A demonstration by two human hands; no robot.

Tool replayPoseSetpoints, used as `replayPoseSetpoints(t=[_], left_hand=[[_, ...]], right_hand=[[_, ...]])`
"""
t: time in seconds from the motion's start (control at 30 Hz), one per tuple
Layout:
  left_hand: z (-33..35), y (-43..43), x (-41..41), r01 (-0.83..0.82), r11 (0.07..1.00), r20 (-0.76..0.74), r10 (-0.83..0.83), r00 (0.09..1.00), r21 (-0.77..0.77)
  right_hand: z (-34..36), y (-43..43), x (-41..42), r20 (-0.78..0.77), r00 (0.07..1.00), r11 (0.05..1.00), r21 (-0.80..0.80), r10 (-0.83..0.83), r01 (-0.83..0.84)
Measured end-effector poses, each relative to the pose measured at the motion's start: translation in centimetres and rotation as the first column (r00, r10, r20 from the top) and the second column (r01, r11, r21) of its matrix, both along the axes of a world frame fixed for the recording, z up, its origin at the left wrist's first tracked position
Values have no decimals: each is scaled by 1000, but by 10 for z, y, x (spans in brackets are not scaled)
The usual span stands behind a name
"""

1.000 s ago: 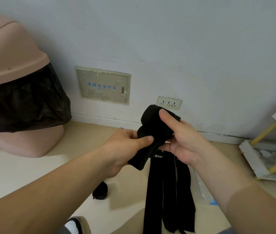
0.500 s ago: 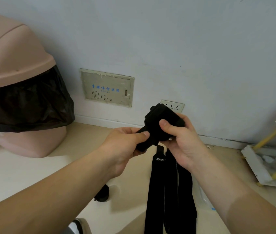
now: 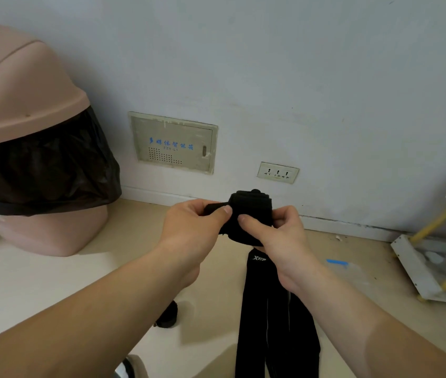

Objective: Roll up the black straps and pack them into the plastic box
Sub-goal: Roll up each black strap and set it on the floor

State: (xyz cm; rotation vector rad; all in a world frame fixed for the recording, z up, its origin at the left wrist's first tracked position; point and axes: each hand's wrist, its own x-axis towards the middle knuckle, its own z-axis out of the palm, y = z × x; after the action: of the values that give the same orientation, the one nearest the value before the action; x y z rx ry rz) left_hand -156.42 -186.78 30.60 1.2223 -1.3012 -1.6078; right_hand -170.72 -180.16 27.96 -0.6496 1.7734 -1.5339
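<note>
1. Black rolled strap (image 3: 249,208) is held in mid-air near the foot of the wall, between both hands, with its loose end pointing left.
2. The left hand (image 3: 192,230) pinches that end between thumb and fingers.
3. The right hand (image 3: 282,238) grips the roll, thumb pressed on it.
4. The hanging straps (image 3: 273,317) run lengthwise from under the right hand toward the view's lower edge.

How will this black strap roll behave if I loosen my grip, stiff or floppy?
Probably floppy: the hanging straps droop limp below the roll. It likely loosens if released, since the left hand and right hand both pinch it. Seems light: pinches alone carry it.
</note>
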Motion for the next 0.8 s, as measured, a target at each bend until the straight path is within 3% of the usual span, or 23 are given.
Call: replayPoseSetpoints(t=[0.2,0.37,0.5,0.6,0.73,0.8], left_hand=[[3,11,2,199,978,7,-200,980,58],[9,21,2,376,922,-16,-379,925,-90],[1,26,0,433,870,272,-368,889,-237],[-6,31,0,540,782,480,-361,800,-311],[-14,38,-2,647,655,587,-363,723,-391],[-15,39,-3,649,646,586,-363,725,-402]], right_hand=[[1,3,1,22,999,999,35,-39,38],[4,3,2,168,983,996,-40,-70,78],[7,4,3,213,975,995,-65,-66,81],[12,7,4,266,964,997,-68,-16,35],[10,9,3,334,942,997,-49,-35,55],[10,8,-1,356,932,995,-42,-75,96]])
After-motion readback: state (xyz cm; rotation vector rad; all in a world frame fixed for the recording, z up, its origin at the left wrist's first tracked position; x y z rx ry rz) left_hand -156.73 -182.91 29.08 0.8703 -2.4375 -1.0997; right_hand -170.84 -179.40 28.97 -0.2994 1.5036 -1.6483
